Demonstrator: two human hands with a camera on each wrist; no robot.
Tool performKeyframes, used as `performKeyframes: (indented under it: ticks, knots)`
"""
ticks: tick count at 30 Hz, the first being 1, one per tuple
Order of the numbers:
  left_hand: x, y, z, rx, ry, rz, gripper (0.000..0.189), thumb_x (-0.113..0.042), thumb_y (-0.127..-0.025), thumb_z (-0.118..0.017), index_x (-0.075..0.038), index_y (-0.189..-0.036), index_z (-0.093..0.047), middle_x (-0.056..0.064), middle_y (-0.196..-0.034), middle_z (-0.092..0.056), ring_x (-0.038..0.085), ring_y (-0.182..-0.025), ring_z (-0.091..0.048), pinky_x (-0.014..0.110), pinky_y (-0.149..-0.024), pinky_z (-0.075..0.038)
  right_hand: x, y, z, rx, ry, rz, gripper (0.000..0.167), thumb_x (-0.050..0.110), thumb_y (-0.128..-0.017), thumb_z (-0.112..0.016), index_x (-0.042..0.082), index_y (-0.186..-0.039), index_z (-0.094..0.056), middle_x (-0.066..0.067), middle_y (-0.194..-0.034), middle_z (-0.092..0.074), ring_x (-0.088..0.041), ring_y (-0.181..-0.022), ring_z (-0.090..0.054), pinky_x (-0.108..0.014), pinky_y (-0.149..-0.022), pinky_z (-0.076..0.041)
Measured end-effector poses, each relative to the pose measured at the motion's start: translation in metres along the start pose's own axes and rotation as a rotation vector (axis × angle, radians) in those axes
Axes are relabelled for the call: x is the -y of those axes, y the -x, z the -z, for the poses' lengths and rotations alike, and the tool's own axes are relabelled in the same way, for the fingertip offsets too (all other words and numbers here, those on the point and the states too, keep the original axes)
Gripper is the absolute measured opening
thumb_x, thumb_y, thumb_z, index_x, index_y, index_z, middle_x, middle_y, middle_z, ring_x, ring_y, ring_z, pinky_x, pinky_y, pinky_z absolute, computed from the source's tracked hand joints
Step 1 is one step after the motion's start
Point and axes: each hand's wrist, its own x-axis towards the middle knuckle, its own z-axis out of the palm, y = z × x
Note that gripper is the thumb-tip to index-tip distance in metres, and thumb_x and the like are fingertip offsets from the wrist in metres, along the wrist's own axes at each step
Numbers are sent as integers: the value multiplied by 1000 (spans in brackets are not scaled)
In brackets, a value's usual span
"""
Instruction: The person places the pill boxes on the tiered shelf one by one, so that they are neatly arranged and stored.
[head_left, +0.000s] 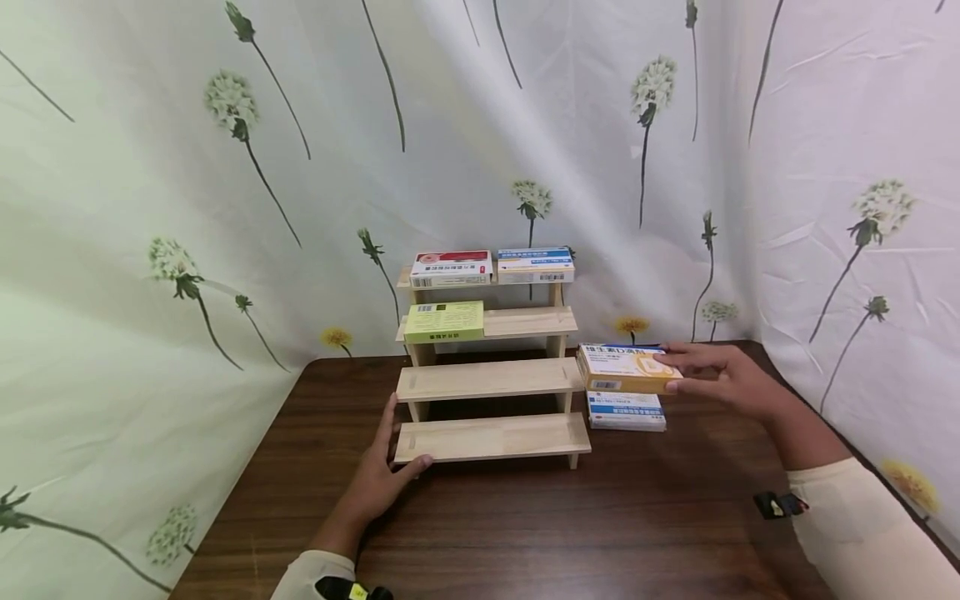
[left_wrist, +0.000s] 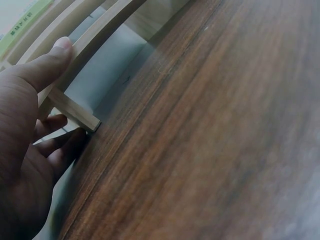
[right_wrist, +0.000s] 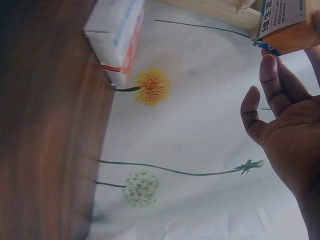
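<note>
My right hand (head_left: pixel 716 375) pinches a white and orange medicine box (head_left: pixel 626 369) by its right end, fingers at the back and thumb at the front. The box hangs in the air just right of a four-step wooden display rack (head_left: pixel 491 439), level with its second step from the bottom. In the right wrist view the box's orange end (right_wrist: pixel 290 39) shows at the upper right. My left hand (head_left: pixel 382 467) grips the left end of the lowest step, thumb (left_wrist: pixel 62 47) on the front edge and the other fingers round the side.
A red-and-white box (head_left: pixel 452 268) and a blue-and-white box (head_left: pixel 536 265) lie on the top step. On the step below, a green box (head_left: pixel 444 322) lies at the left. Blue-and-white boxes (head_left: pixel 626 411) are stacked on the brown table (head_left: pixel 525 533). Flowered cloth (head_left: pixel 450 183) hangs behind.
</note>
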Motion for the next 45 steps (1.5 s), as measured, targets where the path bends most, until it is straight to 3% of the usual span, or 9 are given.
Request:
performKeyframes:
  ticks: [6, 10, 14, 21, 25, 28, 31, 40, 45]
  knots:
    - [2, 1, 0, -5, -4, -3, 117, -30, -99, -84, -45, -175, 4, 26, -165, -47, 41, -135, -66, 59, -108, -56, 12, -22, 8, 37, -10, -20, 44, 17, -96, -86, 11, -139, -77, -23, -160, -58, -36, -144, -60, -12, -98, -44]
    - [2, 0, -1, -3, 0, -10, 116, -30, -99, -84, -47, -175, 2, 26, -165, -48, 41, -135, -67, 59, -108, -55, 15, -31, 7, 52, -8, -18, 46, 17, -97, -85, 10, -141, -76, -27, -162, -55, -53, -149, -52, -41, -110, -52]
    - [2, 0, -2, 2, 4, -11, 116, -29, -100, -84, -47, -175, 3, 26, -164, -48, 40, -135, -67, 55, -108, -56, 16, -39, 2, 53, -36, -25, 48, 17, -99, -82, 11, -145, -72, -29, -165, -51, -55, -147, -53, -71, -111, -48]
    - [-1, 0, 0, -5, 0, -5, 116, -29, -100, -84, -46, -175, 3, 26, -164, -48, 40, -135, -67, 54, -107, -56, 17, -53, -8, 2, 1, -31, 49, 23, -102, -80, 17, -150, -69, -21, -169, -49, -33, -126, -61, -40, -93, -51]
    - [-3, 0, 1, -1, -8, 3, 116, -30, -100, -83, -46, -175, 4, 27, -165, -47, 41, -135, -67, 57, -108, -55, 18, -62, -12, -1, -21, -46, 52, 29, -101, -80, 21, -151, -68, -18, -171, -47, -39, -140, -58, -52, -104, -51]
    - [-4, 1, 2, -2, -10, 7, 116, -30, -100, -84, -46, -175, 4, 27, -165, -47, 41, -135, -66, 58, -109, -55, 21, -68, -15, 5, -60, -57, 53, 31, -101, -81, 22, -151, -68, -18, -173, -44, -50, -156, -44, -73, -117, -41]
    - [-3, 1, 1, 0, -9, 8, 116, -30, -100, -84, -46, -175, 4, 26, -165, -47, 40, -135, -66, 57, -109, -55, 24, -75, -19, 7, -92, -49, 52, 30, -100, -82, 22, -150, -69, -18, -174, -43, -51, -160, -36, -80, -119, -34]
    - [-1, 0, 0, 0, -9, 5, 116, -29, -100, -84, -45, -175, 3, 25, -164, -48, 39, -135, -67, 52, -108, -56, 33, -95, -38, -4, -116, -24, 51, 26, -103, -79, 19, -152, -67, -21, -173, -43, -46, -154, -43, -70, -115, -42]
    - [-2, 0, 1, 1, -12, 3, 116, -30, -100, -84, -45, -175, 3, 25, -164, -49, 38, -134, -67, 52, -107, -56, 40, -105, -46, -2, -129, -33, 51, 30, -103, -79, 20, -152, -67, -20, -173, -44, -47, -160, -38, -74, -121, -36]
